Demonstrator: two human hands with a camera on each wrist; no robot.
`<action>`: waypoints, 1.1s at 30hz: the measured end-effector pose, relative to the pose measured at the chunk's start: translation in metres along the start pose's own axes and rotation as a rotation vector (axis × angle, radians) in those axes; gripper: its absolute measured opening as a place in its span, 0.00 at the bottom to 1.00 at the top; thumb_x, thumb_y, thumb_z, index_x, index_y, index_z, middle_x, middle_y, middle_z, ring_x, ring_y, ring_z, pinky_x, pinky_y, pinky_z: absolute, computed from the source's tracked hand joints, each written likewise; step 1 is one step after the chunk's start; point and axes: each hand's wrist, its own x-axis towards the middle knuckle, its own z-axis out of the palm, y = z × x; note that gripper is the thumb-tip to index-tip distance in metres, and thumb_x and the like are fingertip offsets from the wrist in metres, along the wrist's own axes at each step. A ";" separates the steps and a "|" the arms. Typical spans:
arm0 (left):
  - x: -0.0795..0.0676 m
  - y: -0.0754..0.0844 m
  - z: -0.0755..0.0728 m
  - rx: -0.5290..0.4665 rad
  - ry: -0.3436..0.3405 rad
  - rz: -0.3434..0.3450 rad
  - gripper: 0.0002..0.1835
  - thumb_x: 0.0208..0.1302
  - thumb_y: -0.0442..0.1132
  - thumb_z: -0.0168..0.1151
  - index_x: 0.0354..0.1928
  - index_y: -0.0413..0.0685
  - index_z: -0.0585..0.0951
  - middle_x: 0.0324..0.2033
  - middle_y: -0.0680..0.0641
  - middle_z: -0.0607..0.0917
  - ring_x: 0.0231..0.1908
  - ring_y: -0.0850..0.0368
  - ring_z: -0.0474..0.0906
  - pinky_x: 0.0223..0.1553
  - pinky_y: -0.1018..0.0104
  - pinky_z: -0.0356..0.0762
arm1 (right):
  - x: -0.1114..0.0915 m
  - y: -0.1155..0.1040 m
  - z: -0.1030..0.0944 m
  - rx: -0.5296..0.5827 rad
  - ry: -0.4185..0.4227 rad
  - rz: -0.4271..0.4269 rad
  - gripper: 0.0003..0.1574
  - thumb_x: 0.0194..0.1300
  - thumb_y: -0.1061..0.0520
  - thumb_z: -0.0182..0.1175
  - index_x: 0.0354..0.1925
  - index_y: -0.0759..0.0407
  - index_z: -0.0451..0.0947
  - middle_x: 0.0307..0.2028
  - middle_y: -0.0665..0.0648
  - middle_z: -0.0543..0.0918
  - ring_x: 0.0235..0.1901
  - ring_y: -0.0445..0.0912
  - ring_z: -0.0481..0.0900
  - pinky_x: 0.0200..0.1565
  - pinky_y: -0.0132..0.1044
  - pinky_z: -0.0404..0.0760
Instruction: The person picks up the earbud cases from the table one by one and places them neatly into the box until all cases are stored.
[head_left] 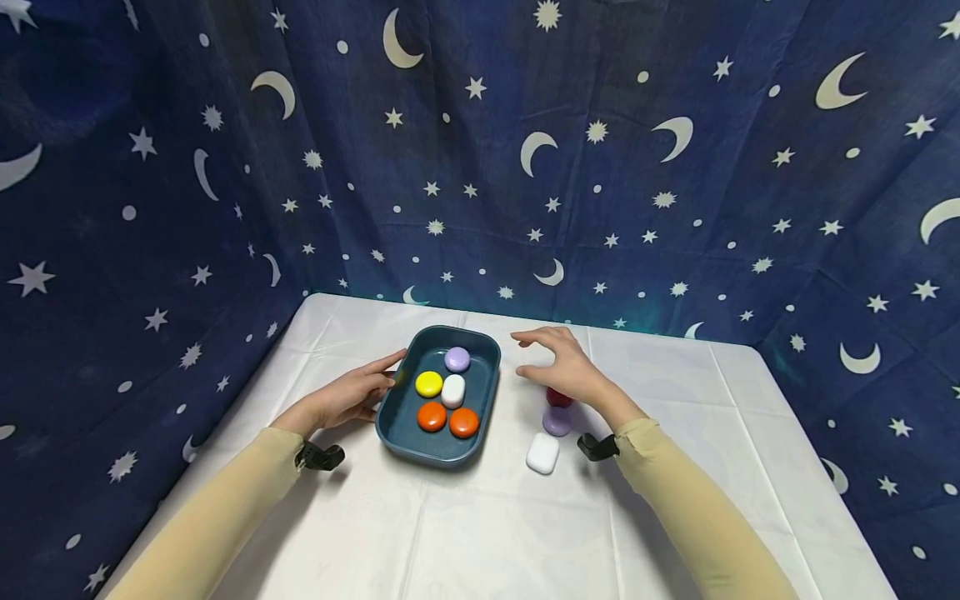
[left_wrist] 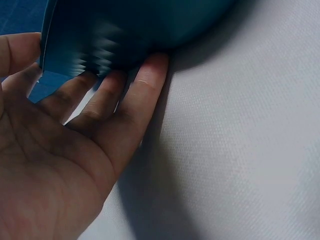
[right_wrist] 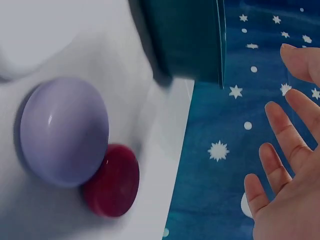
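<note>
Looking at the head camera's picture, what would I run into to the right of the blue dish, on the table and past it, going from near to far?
White rounded piece → purple disc → dark red disc, partly hidden → starry backdrop.

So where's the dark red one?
In the head view, the dark red piece is on the table right of the tray, beside a lavender piece and partly hidden by the right hand.
</note>
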 end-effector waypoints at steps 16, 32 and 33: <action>-0.001 0.002 0.002 0.007 0.005 -0.002 0.28 0.70 0.41 0.47 0.66 0.81 0.59 0.20 0.49 0.56 0.25 0.53 0.58 0.39 0.50 0.76 | -0.019 0.020 -0.017 0.024 -0.018 0.062 0.35 0.53 0.43 0.67 0.60 0.37 0.70 0.51 0.43 0.75 0.57 0.43 0.62 0.57 0.51 0.60; 0.000 0.000 0.001 0.008 0.010 -0.005 0.28 0.69 0.42 0.48 0.65 0.83 0.60 0.21 0.49 0.56 0.26 0.53 0.58 0.36 0.52 0.76 | -0.038 0.058 -0.021 0.117 -0.203 0.162 0.39 0.55 0.59 0.66 0.64 0.49 0.66 0.56 0.60 0.74 0.58 0.55 0.65 0.58 0.58 0.59; 0.000 0.000 0.001 0.008 0.010 -0.005 0.28 0.69 0.42 0.48 0.66 0.82 0.60 0.21 0.49 0.56 0.26 0.53 0.58 0.36 0.52 0.76 | -0.039 0.059 -0.021 0.116 -0.215 0.175 0.40 0.54 0.59 0.66 0.65 0.50 0.66 0.56 0.60 0.74 0.58 0.56 0.65 0.58 0.58 0.60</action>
